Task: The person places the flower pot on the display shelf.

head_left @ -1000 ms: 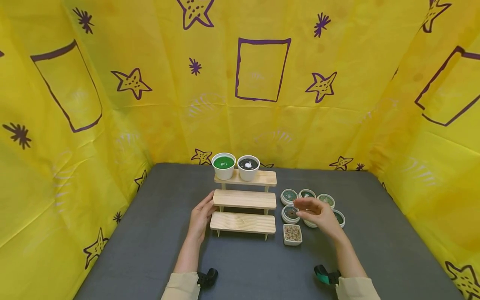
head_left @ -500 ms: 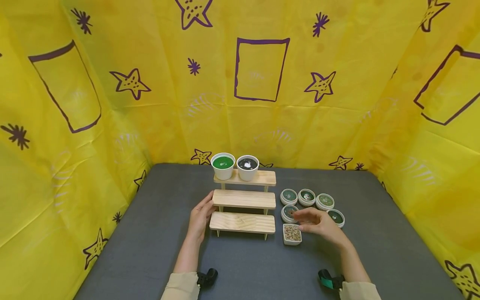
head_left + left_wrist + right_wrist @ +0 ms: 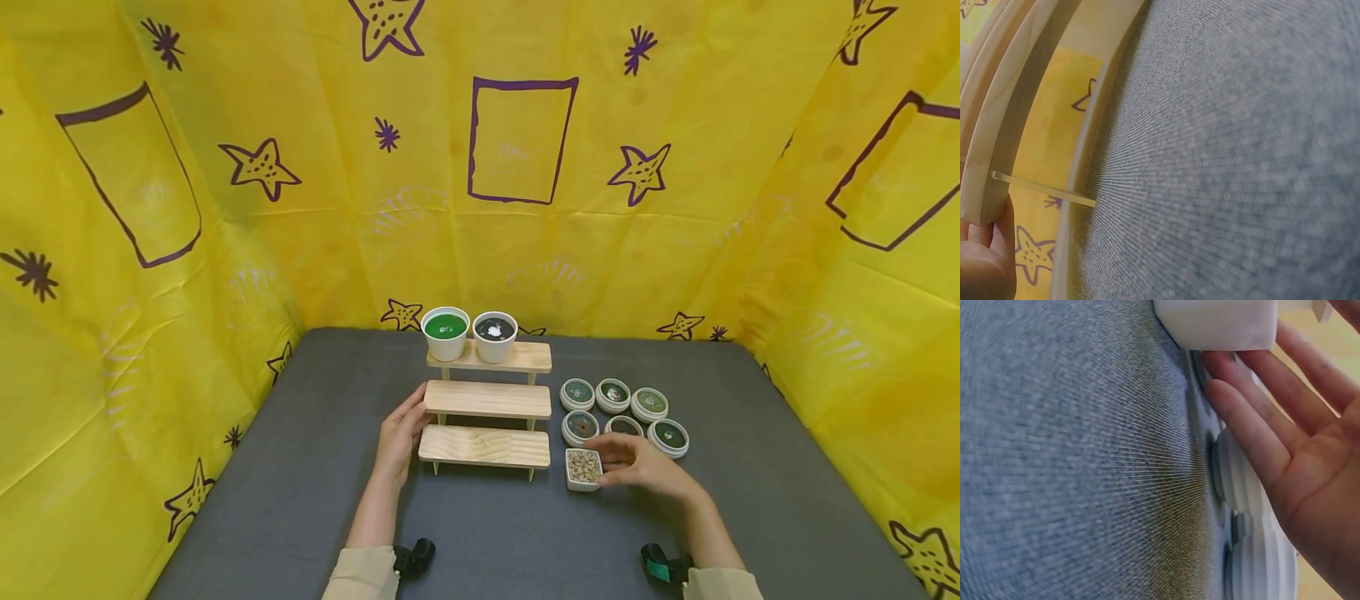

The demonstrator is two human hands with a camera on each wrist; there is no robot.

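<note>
My left hand [image 3: 400, 437] holds the left end of the middle step of a three-tier wooden display stand [image 3: 487, 400]; in the left wrist view, its fingers [image 3: 1004, 228] are at the board's end. My right hand [image 3: 645, 467] is at the right side of a small square white dish [image 3: 583, 471] filled with tan gravel-like bits. Its index finger lies along the dish's far side, with the thumb by the near right corner. From the right wrist, the lower fingers [image 3: 1247, 415] look extended beside the dish. Whether they press on it is hard to tell.
Two white cups, one with a green top [image 3: 446, 326] and one with a dark top [image 3: 495, 330], stand on the upper step. Several round white tins with green or dark tops [image 3: 649, 403] sit behind the dish. Yellow patterned cloth [image 3: 337, 208] surrounds the grey tabletop [image 3: 247, 500].
My right hand has come down and toward me, from above the round tins to the square dish. My left hand has stayed at the stand.
</note>
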